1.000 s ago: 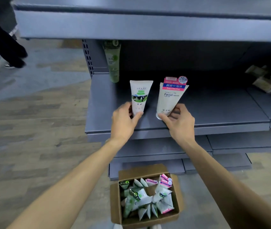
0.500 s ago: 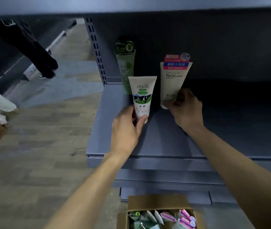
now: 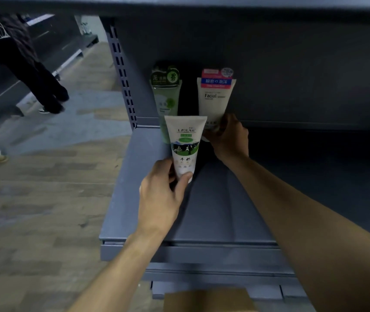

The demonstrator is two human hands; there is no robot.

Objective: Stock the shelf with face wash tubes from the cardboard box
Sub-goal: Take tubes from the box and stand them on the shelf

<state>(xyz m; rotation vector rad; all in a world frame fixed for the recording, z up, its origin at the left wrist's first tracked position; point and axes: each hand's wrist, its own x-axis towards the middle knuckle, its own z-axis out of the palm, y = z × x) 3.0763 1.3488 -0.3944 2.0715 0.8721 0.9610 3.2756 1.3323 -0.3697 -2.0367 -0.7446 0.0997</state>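
At my feet, the top flap of the cardboard box (image 3: 206,299) is just showing at the bottom edge, its contents out of sight. Above it I am reaching both arms over the grey shelf (image 3: 134,199). My left hand (image 3: 160,194) is pinching the cap end of the cow-print tube (image 3: 185,146) between thumb and fingers, holding it upright in front of the green tube (image 3: 167,95), which is standing near the back panel by the slotted upright (image 3: 123,70). Farther in, my right hand (image 3: 228,137) is gripping the base of the pink-topped Facial tube (image 3: 215,95), setting it beside the green one. Whether either held tube is touching the shelf yet, I cannot tell. I am judging the risk as tipping: these tubes are balancing on narrow caps, so letting go early, or brushing the green one with the cow-print tube, could topple the row. Beyond the shelf end, a person's legs (image 3: 30,64) are standing in the aisle.
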